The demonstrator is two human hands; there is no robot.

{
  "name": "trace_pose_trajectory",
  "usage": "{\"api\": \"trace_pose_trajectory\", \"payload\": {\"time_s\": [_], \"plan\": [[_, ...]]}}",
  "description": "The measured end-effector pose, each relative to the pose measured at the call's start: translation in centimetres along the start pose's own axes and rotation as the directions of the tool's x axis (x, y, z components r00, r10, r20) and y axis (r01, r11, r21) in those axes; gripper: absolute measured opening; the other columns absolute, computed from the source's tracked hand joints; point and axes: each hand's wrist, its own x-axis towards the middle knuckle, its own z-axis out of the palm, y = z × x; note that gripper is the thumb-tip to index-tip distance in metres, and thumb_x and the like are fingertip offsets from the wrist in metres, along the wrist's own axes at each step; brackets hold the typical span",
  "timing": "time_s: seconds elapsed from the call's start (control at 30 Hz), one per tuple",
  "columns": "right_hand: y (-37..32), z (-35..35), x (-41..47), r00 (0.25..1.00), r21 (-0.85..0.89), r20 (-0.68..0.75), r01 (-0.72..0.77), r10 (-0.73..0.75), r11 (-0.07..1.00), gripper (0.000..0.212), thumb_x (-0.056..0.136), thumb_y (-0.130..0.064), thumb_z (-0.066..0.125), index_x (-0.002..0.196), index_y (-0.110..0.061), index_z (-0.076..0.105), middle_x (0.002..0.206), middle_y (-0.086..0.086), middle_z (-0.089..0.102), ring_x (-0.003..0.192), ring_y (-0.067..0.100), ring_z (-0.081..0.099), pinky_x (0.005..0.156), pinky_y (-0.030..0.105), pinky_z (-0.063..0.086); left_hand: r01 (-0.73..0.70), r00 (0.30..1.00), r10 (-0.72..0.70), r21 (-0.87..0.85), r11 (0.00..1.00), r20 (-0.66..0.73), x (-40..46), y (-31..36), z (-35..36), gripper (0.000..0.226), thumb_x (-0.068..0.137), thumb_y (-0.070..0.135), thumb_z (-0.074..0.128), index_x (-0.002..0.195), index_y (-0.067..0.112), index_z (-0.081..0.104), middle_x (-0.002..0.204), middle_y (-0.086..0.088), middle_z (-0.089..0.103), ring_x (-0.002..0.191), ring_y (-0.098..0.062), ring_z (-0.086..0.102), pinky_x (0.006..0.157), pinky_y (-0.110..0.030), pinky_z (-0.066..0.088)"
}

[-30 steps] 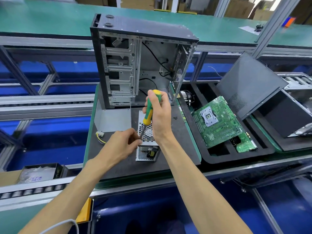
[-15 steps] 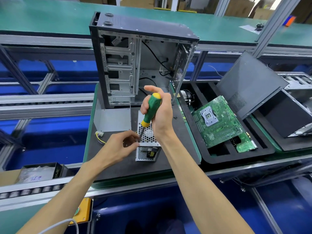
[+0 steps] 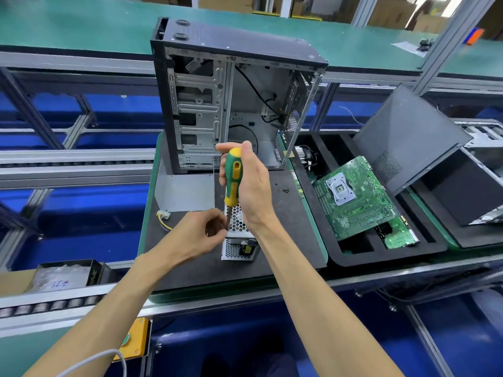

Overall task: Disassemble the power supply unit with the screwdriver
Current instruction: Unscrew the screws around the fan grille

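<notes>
Standing open on the black work mat [image 3: 272, 257], the empty computer case [image 3: 231, 99] fills the back of the station, its bare drive bays facing the person. To the right a foam tray [image 3: 381, 259] holds a green motherboard [image 3: 353, 197], with a dark side panel [image 3: 408, 137] leaning beyond it. Just in front of the case lies a flat grey metal cover [image 3: 185, 191], and a few loose screws [image 3: 284, 189] sit on the mat to the right of the hands.

The power supply unit [image 3: 238, 247] lies near the front of the mat, its perforated top up, directly below both hands. The right hand [image 3: 253, 186] wraps the green and yellow screwdriver [image 3: 232, 178] by the handle; the tool's long axis runs nearly upright, leaning slightly, with the tip down at the unit's left top edge. The left hand [image 3: 201, 235] is the nearer one to that point, its fingertips pinched round the shank at the tip, probably steadying it on a screw; the screw itself is hidden. Judging from this, the coming turn depends on the shaft staying straight over the screw head.
</notes>
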Motion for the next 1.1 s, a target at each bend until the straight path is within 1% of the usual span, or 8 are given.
{"api": "trace_pose_trajectory", "payload": {"time_s": [0.17, 0.27, 0.33, 0.43, 0.5, 0.7, 0.9, 1.1], "plan": [[0.1, 0.1, 0.2, 0.998, 0.063, -0.030, -0.049, 0.051, 0.997, 0.039, 0.102, -0.054, 0.040, 0.098, -0.018, 0.056, 0.059, -0.001, 0.050, 0.050, 0.015, 0.040, 0.050, 0.029, 0.033, -0.015, 1.000, 0.015, 0.082, 0.996, 0.005, 0.5, -0.1, 0.2, 0.020, 0.084, 0.021, 0.070, 0.076, 0.031, 0.054, 0.062, 0.009, 0.060, 0.061, -0.010, 0.056, 0.057, -0.017, 0.044], [0.2, -0.3, 0.2, 0.998, -0.024, -0.061, -0.002, 0.001, 1.000, 0.037, 0.090, -0.045, 0.066, 0.100, -0.015, 0.047, 0.068, 0.002, 0.053, 0.057, 0.015, 0.046, 0.052, 0.028, 0.042, -0.007, 1.000, 0.006, 0.114, 0.993, 0.013, 0.7, -0.2, 0.6, 0.023, 0.084, 0.022, 0.069, 0.075, 0.031, 0.049, 0.058, 0.009, 0.057, 0.058, -0.010, 0.053, 0.054, -0.015, 0.041], [0.2, -0.7, 0.1, 0.997, -0.093, -0.078, 0.017, -0.024, 0.996, 0.031, 0.086, -0.042, 0.070, 0.100, -0.017, 0.058, 0.075, 0.003, 0.057, 0.065, 0.017, 0.052, 0.059, 0.026, 0.048, 0.007, 1.000, -0.009, 0.123, 0.992, 0.009, 0.8, -0.4, 0.9, 0.023, 0.085, 0.025, 0.067, 0.076, 0.032, 0.048, 0.060, 0.010, 0.058, 0.061, -0.011, 0.054, 0.055, -0.016, 0.041], [0.2, -1.1, -0.1, 0.998, -0.036, -0.052, 0.018, -0.020, 0.999, 0.026, 0.097, -0.039, 0.058, 0.111, -0.022, 0.072, 0.077, 0.003, 0.055, 0.068, 0.015, 0.054, 0.062, 0.024, 0.050, 0.024, 1.000, -0.022, 0.121, 0.992, -0.017, 0.7, -0.6, 1.2, 0.021, 0.085, 0.031, 0.067, 0.077, 0.032, 0.047, 0.064, 0.008, 0.060, 0.068, -0.013, 0.056, 0.058, -0.018, 0.043], [0.2, -1.3, 0.0, 0.999, 0.077, -0.045, 0.000, 0.004, 0.997, 0.034, 0.104, -0.033, 0.042, 0.122, -0.015, 0.065, 0.075, 0.005, 0.058, 0.068, 0.017, 0.054, 0.064, 0.028, 0.049, 0.021, 0.999, -0.017, 0.102, 0.995, -0.043, 0.6, -0.6, 1.2, 0.021, 0.085, 0.033, 0.068, 0.077, 0.031, 0.048, 0.065, 0.009, 0.060, 0.067, -0.012, 0.057, 0.060, -0.020, 0.044], [0.3, -1.1, 0.3, 0.999, 0.132, -0.033, -0.018, 0.023, 0.991, 0.029, 0.101, -0.041, 0.047, 0.090, -0.015, 0.049, 0.068, 0.001, 0.051, 0.053, 0.016, 0.042, 0.049, 0.030, 0.035, -0.085, 0.996, 0.085, 0.017, 0.996, -0.020, 0.2, -0.2, 0.5, 0.014, 0.085, 0.014, 0.074, 0.088, 0.020, 0.062, 0.073, 0.007, 0.066, 0.068, -0.014, 0.061, 0.065, -0.019, 0.049], [0.5, -0.4, 0.5, 0.992, 0.045, -0.122, 0.014, -0.008, 0.999, 0.034, 0.092, -0.051, 0.060, 0.076, -0.022, 0.068, 0.057, -0.001, 0.051, 0.045, 0.013, 0.046, 0.044, 0.025, 0.041, -0.047, 0.999, 0.045, 0.127, 0.991, 0.025, 0.9, 0.1, -0.4, 0.018, 0.082, 0.016, 0.071, 0.075, 0.029, 0.060, 0.066, 0.009, 0.064, 0.067, -0.011, 0.061, 0.060, -0.016, 0.046], [0.1, -1.0, 0.9, 0.909, 0.200, -0.417, 0.120, -0.026, 0.972, 0.034, 0.092, -0.043, 0.058, 0.069, -0.019, 0.065, 0.061, 0.001, 0.047, 0.050, 0.014, 0.042, 0.040, 0.026, 0.034, -0.005, 0.999, -0.006, 0.223, 0.975, 0.048, 1.6, 1.3, 0.3, 0.015, 0.079, 0.022, 0.065, 0.074, 0.027, 0.052, 0.063, 0.009, 0.058, 0.059, -0.010, 0.055, 0.058, -0.025, 0.048]]}}
